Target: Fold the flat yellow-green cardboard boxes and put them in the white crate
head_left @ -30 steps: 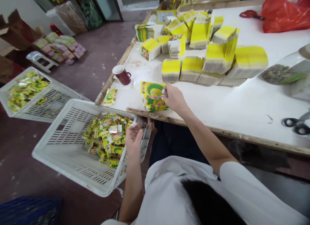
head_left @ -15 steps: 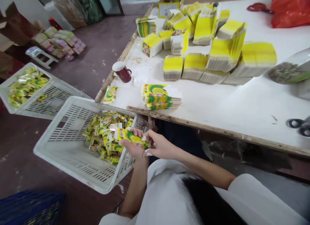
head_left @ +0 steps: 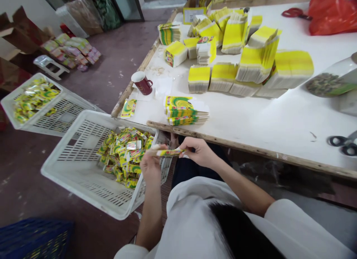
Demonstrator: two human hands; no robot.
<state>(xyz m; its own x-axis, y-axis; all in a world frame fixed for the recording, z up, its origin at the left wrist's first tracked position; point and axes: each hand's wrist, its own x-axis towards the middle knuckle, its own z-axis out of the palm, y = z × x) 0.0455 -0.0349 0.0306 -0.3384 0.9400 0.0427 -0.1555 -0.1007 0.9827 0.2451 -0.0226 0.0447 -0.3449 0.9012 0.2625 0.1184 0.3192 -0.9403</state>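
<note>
A small yellow and green carton [head_left: 170, 152] is held edge-on between both hands, above my lap. My left hand [head_left: 152, 160] is closed around its left end, the fingers somewhat blurred. At the other end, my right hand [head_left: 196, 152] pinches the carton between thumb and fingers. Just left of my hands stands a white plastic crate [head_left: 83, 190] with many similar cartons [head_left: 122, 151] heaped inside. On the table edge in front of me lies a stack of flat printed cartons [head_left: 181, 110], with a single flat carton [head_left: 128, 108] farther left.
On the white table [head_left: 279, 128] are rows of yellow carton bundles [head_left: 225, 74], a maroon mug [head_left: 142, 83], black-handled scissors [head_left: 344, 144] and a red bag [head_left: 331, 13]. A second white crate [head_left: 55, 114] and a blue crate [head_left: 36, 236] stand on the floor.
The carton has turned from showing its broad printed face to showing a narrow edge. Both hands have shifted; my right hand has moved to the right and slightly up.
</note>
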